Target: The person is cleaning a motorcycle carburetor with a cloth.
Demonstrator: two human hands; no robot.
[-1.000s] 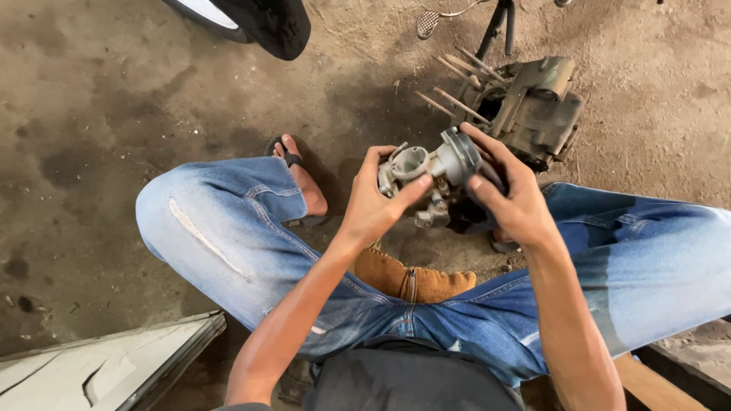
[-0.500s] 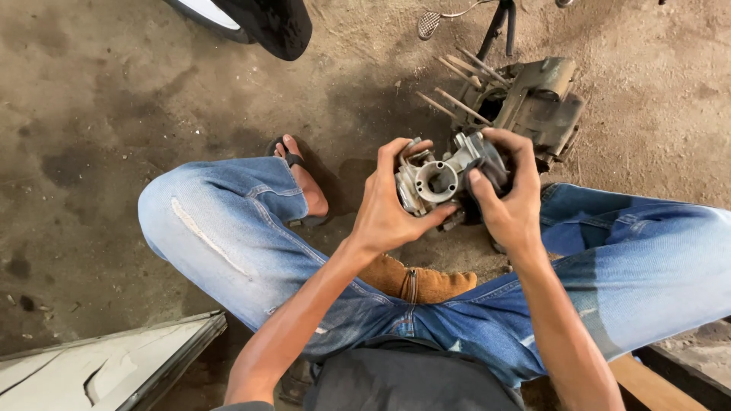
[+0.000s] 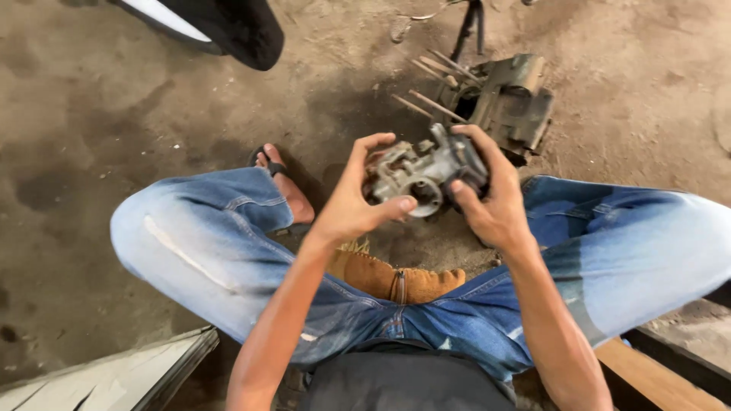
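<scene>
A grimy grey metal carburetor (image 3: 417,171) is held up between both hands above my knees. My left hand (image 3: 352,199) grips its left side, thumb under the round bore and fingers curled over the top. My right hand (image 3: 489,195) clasps the right side, fingers wrapped over the dark end. I sit low with my legs in faded blue jeans (image 3: 228,243) spread apart.
A dirty engine block (image 3: 509,99) with long studs sticking out lies on the dirt floor beyond my hands. A sandalled foot (image 3: 283,183) rests at left. A brown leather piece (image 3: 388,278) lies between my legs. A dark tyre (image 3: 228,27) is at top, a pale panel (image 3: 106,377) at bottom left.
Both hands have turned the carburetor, so its round bore now faces down toward my left thumb, and they hold it a little lower and more centred.
</scene>
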